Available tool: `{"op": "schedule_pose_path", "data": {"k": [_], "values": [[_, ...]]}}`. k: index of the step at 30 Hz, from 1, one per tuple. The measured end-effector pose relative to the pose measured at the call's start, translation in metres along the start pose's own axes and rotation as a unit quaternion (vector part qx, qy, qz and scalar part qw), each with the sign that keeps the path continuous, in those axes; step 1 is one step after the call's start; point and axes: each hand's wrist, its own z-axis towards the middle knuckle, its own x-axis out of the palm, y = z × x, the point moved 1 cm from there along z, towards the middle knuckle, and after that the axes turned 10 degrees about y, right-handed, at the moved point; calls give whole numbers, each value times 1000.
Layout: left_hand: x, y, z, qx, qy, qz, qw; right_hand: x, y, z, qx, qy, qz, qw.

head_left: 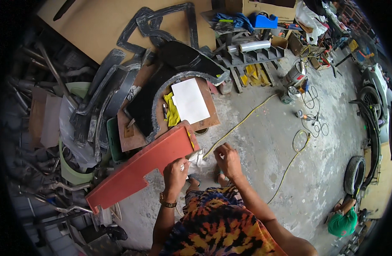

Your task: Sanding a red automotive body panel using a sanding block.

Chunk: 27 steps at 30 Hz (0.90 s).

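Note:
My left hand [176, 174], with a watch on its wrist, is closed on a crumpled white sheet [196, 158], thin like plastic or paper, which hangs out to the right of the fingers. My right hand [228, 161] is raised a little to the right, apart from the left; its fingers are curled together and hide whatever may be in them. Just beyond my left hand lies a long red panel [140, 173] with a notch in its near edge. Past it, a white paper sheet [190, 100] and a yellow cloth [173, 112] rest on a brown board [211, 113].
A black curved fender-like part [147, 100] stands around the board. Metal pipes [55, 77] crowd the left side. A yellow cable [243, 121] crosses the concrete floor near metal cans [295, 72]. At the right, a person in green [343, 222] is beside a tire [354, 175].

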Motion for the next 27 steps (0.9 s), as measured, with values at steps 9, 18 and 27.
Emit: {"op": "schedule_pose_path", "data": {"k": [9,18,27], "values": [[-11,-16,12,32,52,10,998,16,31,3,-169,55,-139,974],[41,13,-34,-54,-130,-154,978,24,9,7,-42,-21,15,999],[71,20,-15,-60,-113,-231,965,48,10,-2,-16,18,104,994]]}}
